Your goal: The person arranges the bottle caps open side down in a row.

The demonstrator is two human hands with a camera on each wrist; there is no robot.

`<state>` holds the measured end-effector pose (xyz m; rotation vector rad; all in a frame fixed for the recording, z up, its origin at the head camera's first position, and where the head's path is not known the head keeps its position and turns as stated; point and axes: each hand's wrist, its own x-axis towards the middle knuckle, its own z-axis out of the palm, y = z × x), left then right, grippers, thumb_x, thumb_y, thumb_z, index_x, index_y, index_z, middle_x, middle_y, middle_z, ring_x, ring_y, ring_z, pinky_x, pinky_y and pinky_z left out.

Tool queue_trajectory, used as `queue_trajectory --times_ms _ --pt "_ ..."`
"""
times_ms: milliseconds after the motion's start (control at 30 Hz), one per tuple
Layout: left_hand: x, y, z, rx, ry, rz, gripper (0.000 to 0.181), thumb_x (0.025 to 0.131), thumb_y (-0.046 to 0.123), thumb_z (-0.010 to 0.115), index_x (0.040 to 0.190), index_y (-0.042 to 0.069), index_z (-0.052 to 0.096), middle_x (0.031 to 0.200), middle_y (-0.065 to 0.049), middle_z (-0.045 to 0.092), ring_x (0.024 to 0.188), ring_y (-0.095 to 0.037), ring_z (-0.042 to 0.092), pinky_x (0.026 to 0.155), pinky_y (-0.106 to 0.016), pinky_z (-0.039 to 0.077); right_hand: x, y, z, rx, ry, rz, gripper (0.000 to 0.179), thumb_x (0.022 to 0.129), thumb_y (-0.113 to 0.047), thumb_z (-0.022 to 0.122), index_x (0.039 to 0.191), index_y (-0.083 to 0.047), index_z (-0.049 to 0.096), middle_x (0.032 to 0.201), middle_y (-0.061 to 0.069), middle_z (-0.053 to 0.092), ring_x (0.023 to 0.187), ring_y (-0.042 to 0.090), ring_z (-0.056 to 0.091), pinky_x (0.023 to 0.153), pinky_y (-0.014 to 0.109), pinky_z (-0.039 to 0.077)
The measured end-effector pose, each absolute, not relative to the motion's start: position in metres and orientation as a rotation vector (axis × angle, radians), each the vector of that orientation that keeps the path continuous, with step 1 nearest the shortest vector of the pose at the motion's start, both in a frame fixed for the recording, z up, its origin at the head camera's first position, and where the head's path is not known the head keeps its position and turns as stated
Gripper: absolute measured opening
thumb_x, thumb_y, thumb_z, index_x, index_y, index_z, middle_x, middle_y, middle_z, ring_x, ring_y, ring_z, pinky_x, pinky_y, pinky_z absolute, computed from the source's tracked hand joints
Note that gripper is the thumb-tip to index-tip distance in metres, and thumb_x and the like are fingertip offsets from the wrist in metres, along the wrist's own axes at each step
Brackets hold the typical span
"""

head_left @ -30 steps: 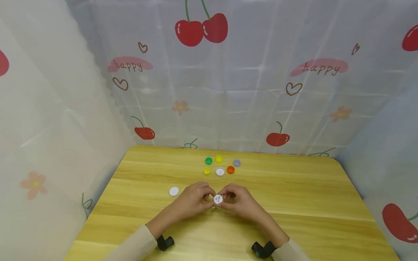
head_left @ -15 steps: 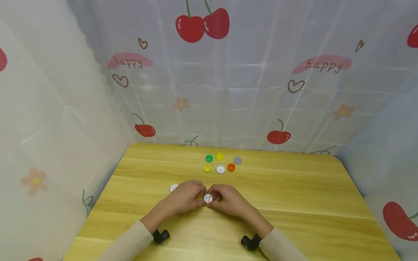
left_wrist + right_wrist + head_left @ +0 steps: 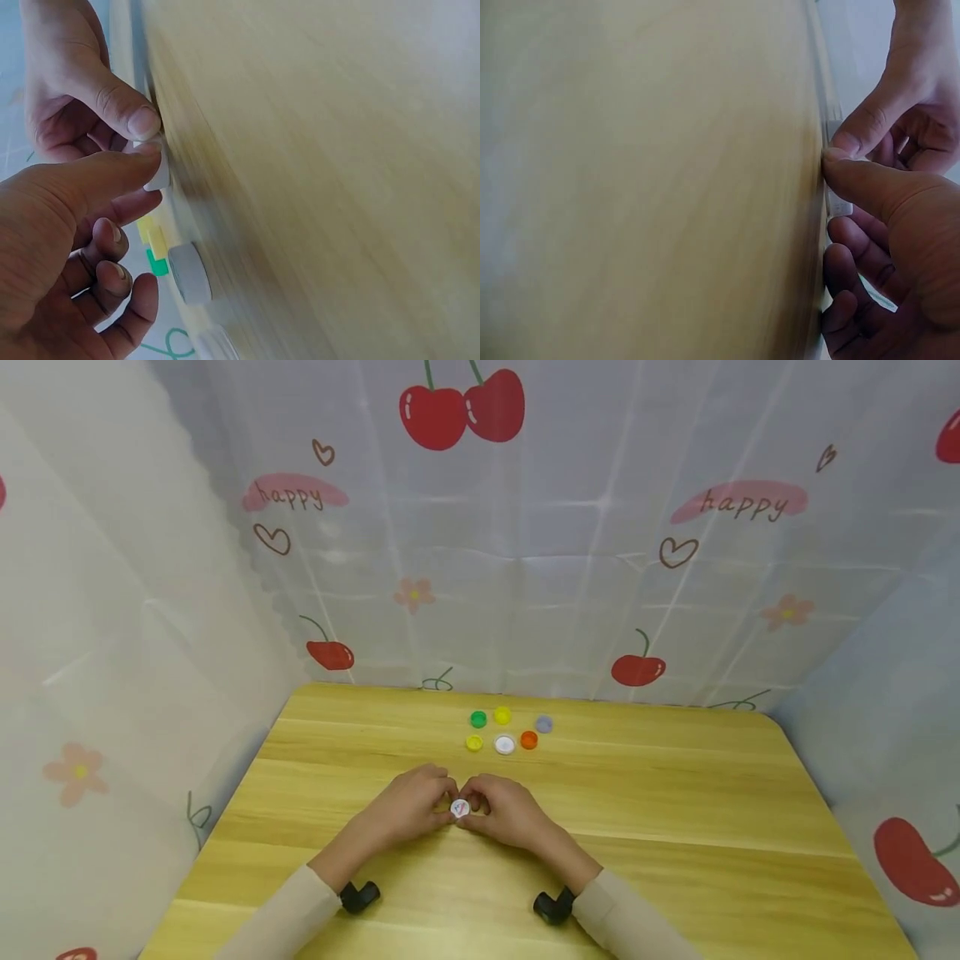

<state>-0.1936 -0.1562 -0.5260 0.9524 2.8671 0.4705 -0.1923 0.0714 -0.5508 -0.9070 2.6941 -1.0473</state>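
Low over the middle of the wooden table, my left hand (image 3: 408, 802) and right hand (image 3: 506, 810) pinch one small white bottle cap (image 3: 460, 809) between them. Its top faces up and bears a red and blue print. In the left wrist view the left thumb and the right thumb meet at the edge of this cap (image 3: 158, 174). The right wrist view shows a sliver of the cap (image 3: 840, 204) beneath the right thumb. Another white cap (image 3: 191, 274) lies beyond the left hand's fingers; in the head view the hand hides it.
Toward the back of the table (image 3: 675, 793) lie a green cap (image 3: 478, 719), two yellow caps (image 3: 502, 716), a white cap (image 3: 505, 744), an orange cap (image 3: 528, 740) and a grey-lilac cap (image 3: 543, 724). A cherry-patterned curtain (image 3: 525, 610) encloses the back and sides.
Both hands have shifted left with the printed white cap between them. The left hand has come over the lone white cap at left, which the head view showed before.
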Motion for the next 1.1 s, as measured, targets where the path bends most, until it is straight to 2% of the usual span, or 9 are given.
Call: queue_trajectory --times_ms 167,400,567,667,767,900,1033,1100 --pt "-0.193 -0.162 -0.524 0.941 2.864 0.505 0.02 0.093 0.034 0.086 0.106 0.02 0.08 0.1 0.007 0.07 0.087 -0.007 0.054 0.073 -0.025 0.048 -0.193 0.064 -0.55 -0.891 2.698 -1.045 0.03 0.092 -0.036 0.087 0.113 -0.019 0.076 0.093 -0.001 0.072 0.073 0.002 0.051 0.067 0.02 0.045" --pt "-0.193 -0.163 -0.527 0.953 2.878 0.493 0.022 0.093 0.036 0.086 0.108 0.02 0.08 0.098 0.008 0.07 0.085 -0.007 0.051 0.072 -0.023 0.047 -0.194 0.064 -0.552 -0.885 2.699 -1.059 0.032 0.091 -0.037 0.088 0.114 -0.019 0.075 0.092 -0.001 0.07 0.073 0.004 0.052 0.066 0.02 0.044" --pt "-0.193 -0.162 -0.523 0.947 2.859 0.487 0.031 0.092 0.041 0.086 0.113 0.019 0.08 0.098 0.007 0.068 0.085 -0.008 0.05 0.073 -0.025 0.047 -0.195 0.072 -0.552 -0.883 2.623 -1.129 0.038 0.09 -0.039 0.089 0.119 -0.018 0.073 0.096 0.003 0.07 0.076 0.011 0.057 0.068 0.021 0.047" --pt "-0.195 -0.16 -0.518 0.917 2.849 0.511 0.035 0.093 0.044 0.085 0.116 0.018 0.079 0.102 0.006 0.069 0.09 -0.008 0.055 0.078 -0.028 0.051 -0.199 0.079 -0.552 -0.853 2.588 -1.169 0.044 0.09 -0.044 0.089 0.122 -0.019 0.072 0.099 0.001 0.07 0.078 0.009 0.059 0.072 0.022 0.051" --pt "-0.2 -0.158 -0.513 0.911 2.841 0.553 0.034 0.095 0.043 0.083 0.118 0.019 0.079 0.099 0.005 0.067 0.087 -0.008 0.055 0.077 -0.028 0.051 -0.203 0.086 -0.555 -0.821 2.581 -1.219 0.044 0.09 -0.044 0.089 0.123 -0.02 0.073 0.1 0.0 0.071 0.08 0.008 0.06 0.074 0.023 0.054" --pt "-0.214 -0.152 -0.511 0.908 2.843 0.638 0.026 0.098 0.039 0.081 0.116 0.019 0.079 0.095 0.007 0.066 0.083 -0.007 0.055 0.073 -0.025 0.049 -0.211 0.088 -0.556 -0.745 2.645 -1.303 0.034 0.092 -0.038 0.087 0.118 -0.019 0.075 0.098 0.0 0.071 0.083 0.009 0.061 0.077 0.024 0.054" --pt "-0.238 -0.147 -0.516 0.831 2.865 0.795 0.023 0.099 0.03 0.08 0.117 0.016 0.079 0.095 0.008 0.068 0.085 -0.008 0.06 0.075 -0.029 0.053 -0.223 0.087 -0.554 -0.593 2.849 -1.359 0.017 0.094 -0.03 0.086 0.103 -0.019 0.076 0.092 -0.002 0.069 0.083 0.012 0.059 0.077 0.027 0.052" --pt "-0.249 -0.146 -0.522 0.772 2.862 0.877 0.024 0.099 0.028 0.08 0.119 0.014 0.078 0.097 0.006 0.069 0.085 -0.009 0.062 0.079 -0.032 0.053 -0.23 0.086 -0.555 -0.522 2.959 -1.356 0.015 0.092 -0.027 0.088 0.097 -0.018 0.076 0.091 0.0 0.069 0.084 0.015 0.058 0.081 0.031 0.049"
